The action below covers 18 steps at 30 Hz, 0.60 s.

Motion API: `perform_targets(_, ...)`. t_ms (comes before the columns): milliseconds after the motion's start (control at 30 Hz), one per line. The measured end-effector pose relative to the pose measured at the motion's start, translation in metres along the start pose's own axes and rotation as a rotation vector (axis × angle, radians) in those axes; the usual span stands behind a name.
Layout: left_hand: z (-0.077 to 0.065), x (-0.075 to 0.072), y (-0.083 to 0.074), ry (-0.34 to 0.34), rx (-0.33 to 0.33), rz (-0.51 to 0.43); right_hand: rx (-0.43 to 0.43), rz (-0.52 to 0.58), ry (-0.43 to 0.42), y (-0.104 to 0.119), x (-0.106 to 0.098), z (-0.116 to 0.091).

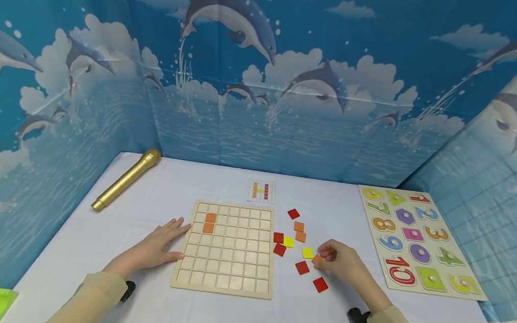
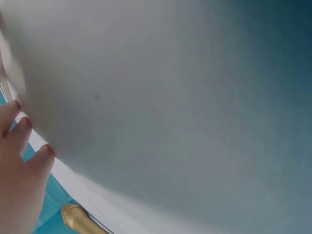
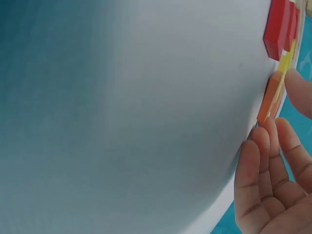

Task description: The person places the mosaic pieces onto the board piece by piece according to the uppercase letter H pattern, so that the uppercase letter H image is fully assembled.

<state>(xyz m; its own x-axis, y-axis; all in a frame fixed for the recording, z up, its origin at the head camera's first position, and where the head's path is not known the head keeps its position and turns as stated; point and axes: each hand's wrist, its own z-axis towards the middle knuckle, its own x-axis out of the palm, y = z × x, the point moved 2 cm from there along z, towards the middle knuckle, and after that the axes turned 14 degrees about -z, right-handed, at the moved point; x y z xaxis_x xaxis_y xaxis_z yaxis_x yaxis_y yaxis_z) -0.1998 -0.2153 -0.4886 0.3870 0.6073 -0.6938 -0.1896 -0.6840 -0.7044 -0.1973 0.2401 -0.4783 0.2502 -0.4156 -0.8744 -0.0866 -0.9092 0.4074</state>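
A light wooden grid board [image 1: 226, 269] lies on the white table, two orange tiles [image 1: 209, 223] side by side in its upper left cells. My left hand [image 1: 158, 247] rests along the board's left edge, fingers spread and thumb near the rim. To the right of the board, my right hand [image 1: 342, 263] pinches a loose orange tile [image 3: 269, 97] between thumb and fingertips, low at the table. Around it are scattered red tiles [image 1: 302, 267], yellow tiles [image 1: 308, 253] and more orange tiles [image 1: 299, 226].
Behind the board lies a small pattern card [image 1: 263, 191] with a coloured H-like figure. A gold microphone [image 1: 125, 181] is at the back left. A number and shape puzzle board [image 1: 422, 242] lies on the right. A dolphin-print curtain [image 1: 261, 131] encloses the table.
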Motion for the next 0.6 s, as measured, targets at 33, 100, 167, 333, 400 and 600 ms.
perform_targets(33,0.0002,-0.0002,0.0002,0.0,0.002,0.0,-0.005,-0.008,0.002,0.0005,0.0002,0.0005)
perform_targets(100,0.0006,-0.0004,0.0005,0.003,0.002,0.0,-0.014,-0.024,0.001,0.0013,0.0006,0.0015)
perform_targets(167,0.0012,-0.0004,0.0011,0.005,-0.001,-0.002,-0.017,-0.039,0.001,0.0018,0.0009,0.0021)
perform_targets(333,0.0016,-0.0005,0.0021,0.006,-0.003,-0.004,0.001,-0.05,0.008,0.0021,0.0011,0.0017)
perform_targets(400,0.0014,-0.0006,0.002,0.007,-0.001,-0.004,0.013,-0.049,0.013,0.0018,0.0013,0.0011)
perform_targets(600,0.0008,-0.0002,0.0013,0.006,-0.002,-0.01,0.022,-0.041,0.017,0.0013,0.0017,-0.001)
